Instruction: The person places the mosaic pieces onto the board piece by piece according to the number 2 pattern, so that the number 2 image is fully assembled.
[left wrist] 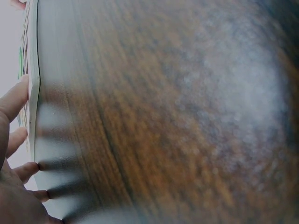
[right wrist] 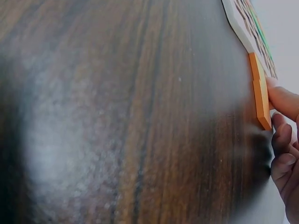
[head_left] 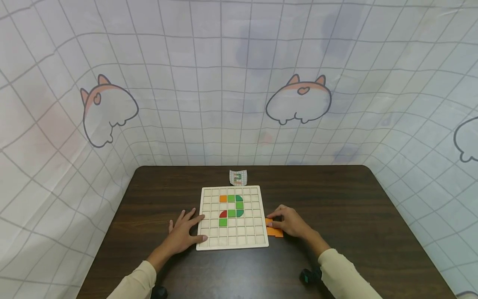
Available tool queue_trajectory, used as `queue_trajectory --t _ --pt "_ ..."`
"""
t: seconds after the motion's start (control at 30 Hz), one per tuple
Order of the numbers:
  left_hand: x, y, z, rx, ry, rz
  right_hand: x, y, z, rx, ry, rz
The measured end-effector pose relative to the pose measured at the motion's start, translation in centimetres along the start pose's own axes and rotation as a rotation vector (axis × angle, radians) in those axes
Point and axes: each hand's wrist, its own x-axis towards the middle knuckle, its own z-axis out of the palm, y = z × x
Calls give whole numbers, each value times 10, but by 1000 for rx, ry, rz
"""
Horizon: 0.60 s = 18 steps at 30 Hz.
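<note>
Left hand [head_left: 184, 232]: fingers splayed and relaxed, resting flat at the board's left edge with fingertips and thumb on its rim; it grasps nothing. Left wrist view shows the same, straight fingers [left wrist: 14, 100] against the board's side, table grain blurred beyond.

Grid board [head_left: 233, 245]: pale wood, square cells, sitting mid-table on the dark wooden table [head_left: 336, 199]. Filled so far, reading left to right: an orange square [head_left: 223, 198] top left of the figure, green tiles [head_left: 235, 201] beside it curving down the right side, a red quarter-round [head_left: 223, 214] on the middle row, and one green square [head_left: 223, 222] below that. Judgement: the figure looks partly built; the bottom rows and most cells are bare, so a fair share of placing seems left.

Pattern card [head_left: 238, 177]: lies just behind the board's far edge, showing small green and orange marks on a grid. Too small to read; no brand, label or legible text anywhere in the three views.

Orange pieces [head_left: 274, 230]: a small cluster on the table touching the board's right edge, not yet on the grid.

Right hand [head_left: 289, 222]: fingers curled over the orange pieces, pinching at them; the right wrist view shows fingertips [right wrist: 282, 100] against the orange edge [right wrist: 260, 95].
</note>
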Motion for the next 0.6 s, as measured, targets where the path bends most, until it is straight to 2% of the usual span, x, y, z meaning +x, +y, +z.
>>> queue_trajectory --t 0.23,0.6 --pt "0 -2 0 0 -3 4 0 3 -3 33 -15 -5" --pt "1 -2 1 10 1 -4 1 6 -13 55 -92 -81"
